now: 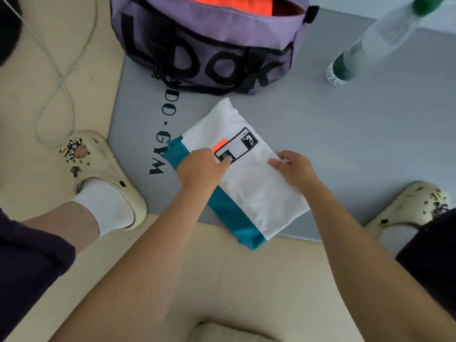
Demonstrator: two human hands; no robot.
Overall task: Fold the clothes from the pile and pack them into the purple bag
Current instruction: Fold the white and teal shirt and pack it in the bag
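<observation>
Grey gym mat (345,134): fills the middle and right of the frame, lettered in black, laid over a beige floor.

Purple bag (209,45): top centre, standing on the mat, mouth unzipped; an orange garment (232,3) already lies inside.

Folded white T-shirt (249,183): centre of frame, just below the bag, a flat rectangle with a teal band along its lower-left edge and a black-framed print with an orange bar. No clothes pile is in view.

Clear water bottle (375,43): upper right, green label and cap.

Left hand (201,169): on the shirt's left edge by the print; whether its fingers are curled or flat cannot be told.

Right hand (294,169): on the shirt's right edge, fingers curled at the fold.

Step in hand, as judged: folding looks done; squaring or taking hold of the bundle.

Next move calls for: both hands pinching opposite edges so the layers stay together, lifting, then lowering flat onto the orange garment.
</observation>
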